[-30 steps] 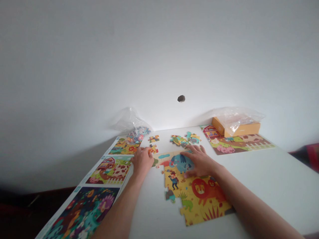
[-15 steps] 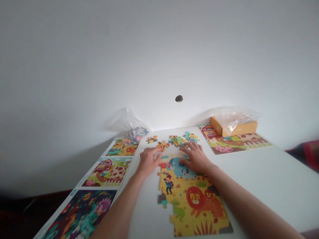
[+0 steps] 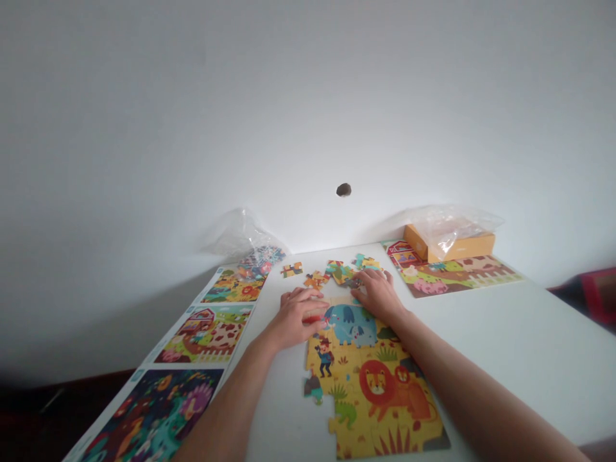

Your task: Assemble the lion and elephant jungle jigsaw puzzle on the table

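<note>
A partly joined jigsaw puzzle (image 3: 356,378) lies flat on the white table, showing elephants, lions and a figure in a hat. Its left edge is uneven, with pieces jutting out. My left hand (image 3: 297,317) rests at the puzzle's upper left corner, fingers stretched over it and apart. At the upper right corner, my right hand (image 3: 381,296) lies with its fingers apart, the fingertips near loose puzzle pieces (image 3: 341,272). Another loose puzzle piece (image 3: 316,280) lies just beyond my left hand. A small pair of pieces (image 3: 291,269) sits farther left.
On the left stands a row of printed picture sheets (image 3: 206,333), with a clear plastic bag (image 3: 245,239) at its far end. An orange box (image 3: 461,246) with a plastic bag on top sits on a farm picture (image 3: 433,280) at the right. The wall (image 3: 308,128) rises behind the table.
My left hand has moved nearer and slightly right, onto the puzzle's corner. My right hand has shifted a little away from me, uncovering more of the elephants.
</note>
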`<state>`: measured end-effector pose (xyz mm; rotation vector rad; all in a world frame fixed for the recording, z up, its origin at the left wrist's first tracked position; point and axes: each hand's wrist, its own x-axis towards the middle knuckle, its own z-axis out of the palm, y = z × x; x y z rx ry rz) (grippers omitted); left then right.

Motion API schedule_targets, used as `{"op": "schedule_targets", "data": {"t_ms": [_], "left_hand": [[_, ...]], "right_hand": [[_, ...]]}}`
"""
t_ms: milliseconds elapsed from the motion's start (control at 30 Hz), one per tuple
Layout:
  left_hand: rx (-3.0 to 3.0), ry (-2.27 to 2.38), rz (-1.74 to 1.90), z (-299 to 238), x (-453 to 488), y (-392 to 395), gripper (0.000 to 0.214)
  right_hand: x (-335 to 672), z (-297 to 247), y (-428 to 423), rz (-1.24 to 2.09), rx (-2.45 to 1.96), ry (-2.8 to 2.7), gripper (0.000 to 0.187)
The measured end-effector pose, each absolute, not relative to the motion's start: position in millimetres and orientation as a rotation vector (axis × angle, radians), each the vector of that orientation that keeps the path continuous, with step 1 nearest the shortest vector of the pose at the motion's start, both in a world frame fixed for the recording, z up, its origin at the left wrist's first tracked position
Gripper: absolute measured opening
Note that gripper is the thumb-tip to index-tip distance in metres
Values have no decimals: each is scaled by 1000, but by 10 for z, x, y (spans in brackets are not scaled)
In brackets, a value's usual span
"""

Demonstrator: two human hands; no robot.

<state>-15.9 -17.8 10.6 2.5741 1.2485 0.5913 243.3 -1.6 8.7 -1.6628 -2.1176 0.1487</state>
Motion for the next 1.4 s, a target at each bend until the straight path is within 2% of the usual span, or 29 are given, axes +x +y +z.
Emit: {"op": "schedule_targets", "data": {"t_ms": [133,533,800,900,1000,1133,1300,1400], "left_hand": [[2557,1283,604,94,-161,-181,34],[2525,1298,606,93,-167,-193,34],[2534,1292,634,61,-181,-190,35],[2537,1294,635,62,-179,-193,34],[2534,1301,630,70,-174,-198,34],[2528,1307,620,88,-166,-210,34],[2538,1284,657,66,-170,-197,27],[2498,1320,809,13,-199,-133,39]], "right_hand": [[2469,53,22,148,-1683,-2073,35],[2489,-21,86,98,-1617,-1994,27],[2561,-51,192,289,-1603,-1491,18],[2599,-68,228,314,-1626,-1390,21],[2603,-75,226,336,-1666,-1428,24],[2552,-60,166,294,-1703,-1692,17],[2499,-11,85,147,-1767,-1878,33],[2502,10,76,137,-1783,-1902,31]]}}
